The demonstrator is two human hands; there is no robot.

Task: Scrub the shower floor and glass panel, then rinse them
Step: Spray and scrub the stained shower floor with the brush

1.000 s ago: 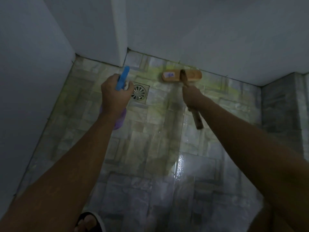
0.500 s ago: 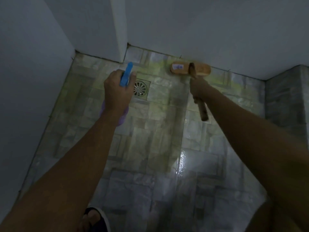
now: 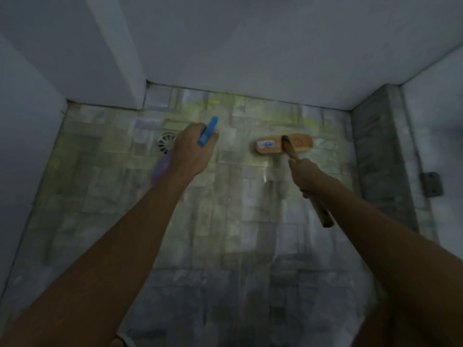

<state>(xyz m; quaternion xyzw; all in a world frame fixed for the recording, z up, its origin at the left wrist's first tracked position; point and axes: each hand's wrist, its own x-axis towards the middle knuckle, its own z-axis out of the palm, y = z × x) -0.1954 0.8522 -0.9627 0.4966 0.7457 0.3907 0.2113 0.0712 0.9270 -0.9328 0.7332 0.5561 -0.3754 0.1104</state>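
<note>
Shower floor (image 3: 225, 221) of mottled grey-green stone tile fills the middle of the view, boxed in by white walls on the left and far sides. The frame is blurred.

The left grip (image 3: 190, 149) is curled round a spray bottle with a blue nozzle and purple body (image 3: 208, 131), held above the floor just right of the round metal drain (image 3: 166, 142). The right grip (image 3: 304, 175) is wrapped round the handle of a wooden scrubbing brush with a flat oblong head (image 3: 275, 146), and that head lies flat on the far tiles.

Progress, as I judge it: floor scrubbing is under way and early. A yellow-green tinge, probably cleaner, lies on the far tiles, and a wet sheen shows in the middle. The near tiles look darker and I cannot tell whether they have been worked. No glass panel can be made out for certain, so the panel and the whole rinse appear left to do.

Edges: the brush head sits near the far wall (image 3: 250, 58), with a strip of tile between them. A grey stone-tiled upright (image 3: 380, 159) closes off the right, and a white jutting corner (image 3: 117, 58) narrows the far left. Open room for strokes lies toward the near side and leftward to the drain.
</note>
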